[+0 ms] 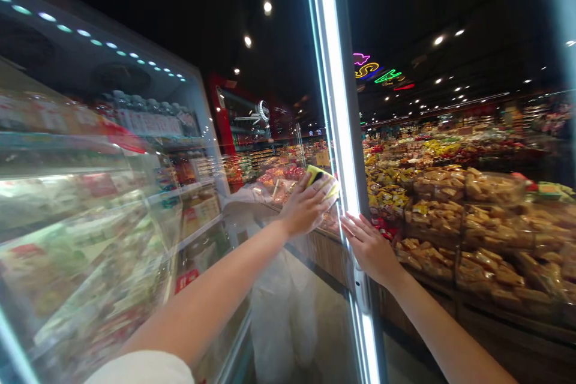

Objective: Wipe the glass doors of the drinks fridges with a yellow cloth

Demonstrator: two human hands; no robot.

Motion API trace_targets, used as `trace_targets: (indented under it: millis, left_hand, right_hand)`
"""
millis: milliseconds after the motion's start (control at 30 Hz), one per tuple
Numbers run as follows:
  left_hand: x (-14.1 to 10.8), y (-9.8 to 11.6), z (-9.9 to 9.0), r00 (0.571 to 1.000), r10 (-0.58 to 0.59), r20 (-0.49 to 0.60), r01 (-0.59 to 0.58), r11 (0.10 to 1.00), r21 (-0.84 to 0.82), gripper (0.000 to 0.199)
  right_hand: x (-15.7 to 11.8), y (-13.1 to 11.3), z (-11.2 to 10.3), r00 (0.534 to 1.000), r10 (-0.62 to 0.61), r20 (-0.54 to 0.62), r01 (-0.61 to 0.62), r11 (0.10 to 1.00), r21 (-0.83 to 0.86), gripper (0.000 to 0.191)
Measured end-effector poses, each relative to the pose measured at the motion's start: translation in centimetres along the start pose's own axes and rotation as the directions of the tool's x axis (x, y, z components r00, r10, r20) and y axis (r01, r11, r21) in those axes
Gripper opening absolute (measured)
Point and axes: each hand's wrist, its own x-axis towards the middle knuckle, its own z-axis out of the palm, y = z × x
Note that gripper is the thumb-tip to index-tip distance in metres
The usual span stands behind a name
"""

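My left hand (308, 204) presses a yellow cloth (332, 187) with a dark patch flat against the inner side of a glass door (279, 252), close to its lit edge. Most of the cloth is covered by my fingers. On the door's bright, upright frame (335, 72) rests my right hand (371, 247), its fingers hooked over the edge a little below the cloth; the thumb is hidden. A handle or latch piece (361, 291) sits on the frame just under that hand.
At left, blurred chiller shelves (153, 195) carry packaged goods and a row of bottles (148, 109), partly as reflections in the glass. Beyond the door's edge at right stand bins of wrapped snacks (486, 222). Another lit frame (15, 342) crosses the lower left corner.
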Motion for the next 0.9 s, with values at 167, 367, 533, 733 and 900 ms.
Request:
trace_targets:
  millis: [167,367,533,733,900]
  left_hand:
    - [2.3,-2.0,-0.1,0.986,0.163,0.048,-0.161,0.986,-0.035,0.043]
    - [2.3,-1.9,0.1,0.993,0.111,0.031,-0.111,0.994,-0.012,0.043]
    - [2.3,-3.2,0.0,0.971,0.234,0.053,-0.232,0.972,-0.030,0.038]
    - [2.8,-2.6,0.2,0.986,-0.141,-0.094,0.142,0.990,0.005,0.047]
    - [3.1,-2.4,0.5,0.998,0.070,0.003,-0.070,0.997,-0.015,0.044]
  right_hand:
    - [-0.5,0.6,-0.3,0.999,-0.034,-0.001,0.034,0.999,0.015,0.055]
    - [0.0,1.5,-1.1,1.000,0.000,0.004,0.001,1.000,-0.023,0.054]
    - [0.6,2.5,-1.6,1.000,-0.002,0.007,0.002,1.000,0.015,0.057]
    - [3.0,2.4,-2.8,0.990,0.123,-0.073,-0.111,0.983,0.149,0.057]
    - [6.0,2.0,-3.3,0.935,0.291,-0.204,-0.212,0.917,0.338,0.056]
